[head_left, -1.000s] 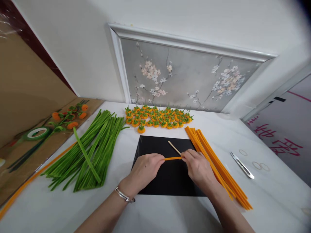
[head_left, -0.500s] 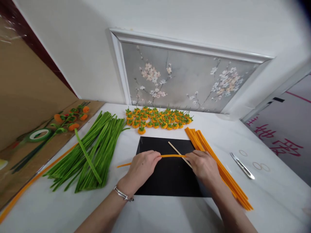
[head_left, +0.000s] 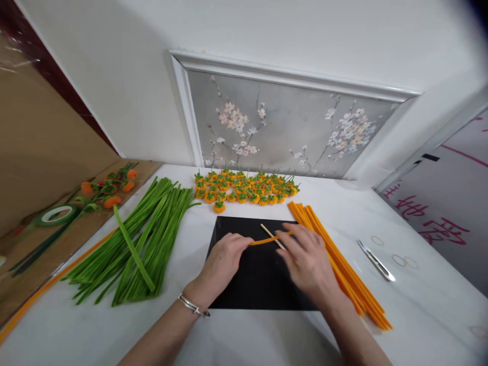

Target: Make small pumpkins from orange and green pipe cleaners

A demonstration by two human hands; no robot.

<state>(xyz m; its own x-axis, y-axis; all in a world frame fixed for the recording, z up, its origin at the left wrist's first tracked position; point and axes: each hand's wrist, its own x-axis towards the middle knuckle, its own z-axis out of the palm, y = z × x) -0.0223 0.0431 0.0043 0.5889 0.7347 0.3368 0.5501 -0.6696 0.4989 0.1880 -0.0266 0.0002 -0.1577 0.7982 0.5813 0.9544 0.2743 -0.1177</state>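
An orange pipe cleaner point(head_left: 264, 241) stretches above the black mat point(head_left: 263, 284). My left hand point(head_left: 224, 258) pinches it between thumb and fingers. My right hand point(head_left: 307, 254) has its fingers spread and its thumb apart from them, with the far end of the pipe cleaner against the fingers. Beneath the pipe cleaner a thin wooden stick point(head_left: 267, 230) lies slantwise on the mat, partly hidden by my right hand. Just beyond that hand lies a bundle of orange pipe cleaners point(head_left: 335, 254).
Green pipe cleaners point(head_left: 152, 249) are piled on the left. Several small orange pumpkin shapes with green tops point(head_left: 244, 190) stand along the back. Tweezers point(head_left: 376, 262) and thin rings point(head_left: 399, 260) lie at right. Green tape point(head_left: 57, 215) and an orange-fruited stem point(head_left: 109, 190) rest at far left.
My right hand has loosened from its pinch on the pipe cleaner, spreading its fingers and shifting slightly left. The pipe cleaner now slants up to the right. My left hand keeps its pinch.
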